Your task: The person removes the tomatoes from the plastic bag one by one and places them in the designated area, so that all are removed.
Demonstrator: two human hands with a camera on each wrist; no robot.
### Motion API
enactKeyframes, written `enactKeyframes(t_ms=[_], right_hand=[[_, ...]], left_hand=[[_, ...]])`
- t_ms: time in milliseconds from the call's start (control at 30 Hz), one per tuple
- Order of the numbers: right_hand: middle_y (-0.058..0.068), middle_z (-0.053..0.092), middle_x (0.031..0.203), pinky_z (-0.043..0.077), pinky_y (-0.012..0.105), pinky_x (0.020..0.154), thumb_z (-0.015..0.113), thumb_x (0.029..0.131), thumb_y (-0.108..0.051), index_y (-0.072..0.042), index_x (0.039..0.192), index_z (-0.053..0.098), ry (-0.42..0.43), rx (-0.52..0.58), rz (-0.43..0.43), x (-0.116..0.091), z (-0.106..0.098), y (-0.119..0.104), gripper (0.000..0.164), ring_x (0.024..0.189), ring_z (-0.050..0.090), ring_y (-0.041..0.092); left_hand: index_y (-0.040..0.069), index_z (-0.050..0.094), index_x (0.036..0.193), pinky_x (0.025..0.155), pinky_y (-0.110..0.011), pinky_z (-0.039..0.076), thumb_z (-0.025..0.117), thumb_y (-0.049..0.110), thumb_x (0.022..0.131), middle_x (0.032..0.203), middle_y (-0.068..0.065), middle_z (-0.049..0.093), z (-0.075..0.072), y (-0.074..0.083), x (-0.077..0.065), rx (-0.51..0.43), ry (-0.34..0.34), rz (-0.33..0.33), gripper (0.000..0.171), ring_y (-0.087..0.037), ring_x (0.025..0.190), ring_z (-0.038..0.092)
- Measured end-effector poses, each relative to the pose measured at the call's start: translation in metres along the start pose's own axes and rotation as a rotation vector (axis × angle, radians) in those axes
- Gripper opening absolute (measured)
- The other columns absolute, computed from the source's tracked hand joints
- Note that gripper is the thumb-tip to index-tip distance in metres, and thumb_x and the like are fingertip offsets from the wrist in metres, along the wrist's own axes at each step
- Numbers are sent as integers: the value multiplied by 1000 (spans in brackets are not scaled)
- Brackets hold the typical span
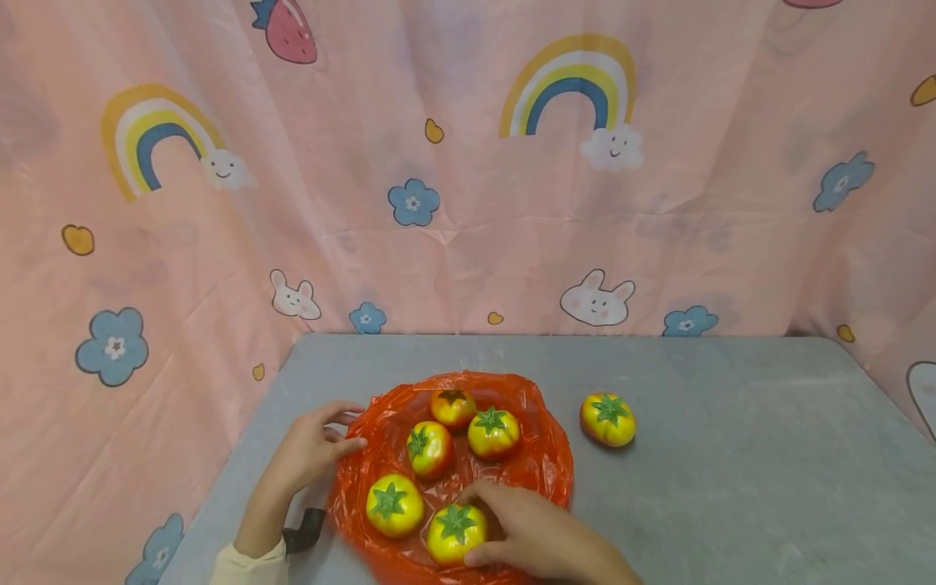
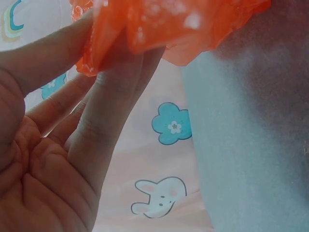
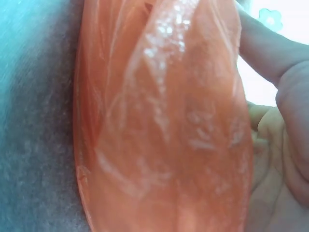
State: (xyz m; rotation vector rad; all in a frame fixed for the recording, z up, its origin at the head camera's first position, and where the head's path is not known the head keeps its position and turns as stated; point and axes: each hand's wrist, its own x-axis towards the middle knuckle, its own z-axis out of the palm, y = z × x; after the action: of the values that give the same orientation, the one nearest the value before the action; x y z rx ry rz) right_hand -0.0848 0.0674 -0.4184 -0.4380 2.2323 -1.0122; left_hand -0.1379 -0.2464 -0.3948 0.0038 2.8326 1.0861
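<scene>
A red plastic bag (image 1: pixel 559 463) lies spread open on the table, with several shiny yellow-red tomatoes inside. My left hand (image 1: pixel 310 447) pinches the bag's left rim between thumb and fingers; in the left wrist view the red film (image 2: pixel 159 29) passes between them. Reaching over the near right rim, my right hand (image 1: pixel 530 528) holds the nearest tomato (image 1: pixel 457 535), thumb on its near side and fingers on its far side. Beside that one sits another tomato (image 1: pixel 395 505). In the right wrist view the bag's wall (image 3: pixel 169 125) hides most of the right hand's fingers.
A single tomato (image 1: pixel 608 420) lies outside the bag, to its right on the grey table (image 1: pixel 731 471). A black curved object (image 1: pixel 305 530) sits by the left forearm. Behind the table hangs a pink printed curtain (image 1: pixel 468 268).
</scene>
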Motion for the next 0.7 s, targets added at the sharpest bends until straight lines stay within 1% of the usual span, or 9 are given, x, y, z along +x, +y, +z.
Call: enactKeyframes(t_ms=[100,200,300,467,633,700], right_hand=[[-20,61,113,52,50,96,82,78,-42,-39,119,59,-14,3,-9,1,0,1,47,100,56,9],[-20,58,117,52,49,97,83,77,-43,-43,122,58,-25,-25,-33,2,1,2,51,101,54,8],[-21,57,117,53,48,96,84,77,-42,-45,122,57,-30,-39,-48,2,2,3,52,101,54,7],[-24,60,113,53,49,96,84,78,-37,-44,118,58,-35,10,-38,3,4,2,49,102,55,9],[-24,61,113,52,51,95,84,78,-38,-44,119,59,-18,19,-21,3,3,1,49,102,56,10],[-23,61,116,52,51,96,84,78,-39,-44,121,59,-3,4,-26,1,2,2,50,104,57,10]], left_hand=[[13,65,125,74,-34,60,81,16,82,114,-10,70,0,0,0,-2,0,2,46,-14,79,66],[13,65,125,73,-33,59,81,15,83,113,-10,70,0,0,0,2,0,2,46,-14,79,65],[13,65,126,73,-33,59,81,16,83,113,-10,70,1,-1,1,10,-2,2,46,-14,79,65],[13,65,125,73,-33,59,81,16,82,113,-10,70,1,-1,2,11,-4,12,46,-14,79,65],[12,65,125,74,-34,60,82,14,82,112,-10,70,2,-3,3,-2,-6,19,46,-14,79,66],[12,65,125,74,-34,60,82,14,81,111,-10,70,3,-3,3,-5,-8,17,46,-14,79,67]])
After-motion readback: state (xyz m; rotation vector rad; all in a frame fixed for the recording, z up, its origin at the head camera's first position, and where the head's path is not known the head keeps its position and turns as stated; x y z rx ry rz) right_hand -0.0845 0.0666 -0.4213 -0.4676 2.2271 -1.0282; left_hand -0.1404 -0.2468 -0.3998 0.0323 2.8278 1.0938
